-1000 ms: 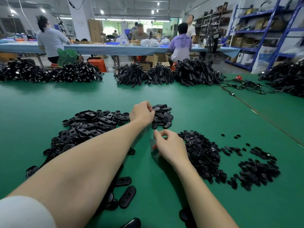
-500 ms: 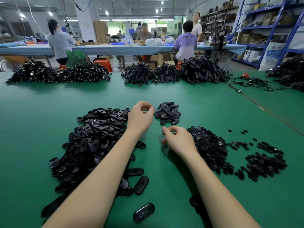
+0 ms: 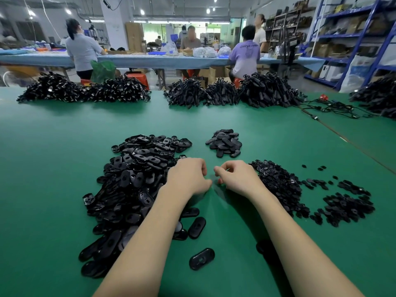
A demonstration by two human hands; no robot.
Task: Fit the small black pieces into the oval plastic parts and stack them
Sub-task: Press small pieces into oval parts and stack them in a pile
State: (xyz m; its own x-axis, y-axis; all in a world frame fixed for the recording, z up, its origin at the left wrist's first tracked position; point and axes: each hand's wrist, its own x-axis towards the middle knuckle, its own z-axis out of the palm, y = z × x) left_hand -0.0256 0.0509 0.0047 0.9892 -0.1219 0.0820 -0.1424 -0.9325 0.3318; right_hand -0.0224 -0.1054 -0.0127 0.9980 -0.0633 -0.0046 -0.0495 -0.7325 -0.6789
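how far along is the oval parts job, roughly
Early on, by the piles. Done: only a small pile of oval parts lies at the far centre, apparently the fitted ones. In hand: the left hand and right hand meet with fingers curled, likely fitting a piece, though it is hidden. Left: the big heap of oval parts and the small black pieces on the green table.

Factory floor: workers (image 3: 82, 50) at benches (image 3: 150, 60), stocked shelving (image 3: 347, 35).
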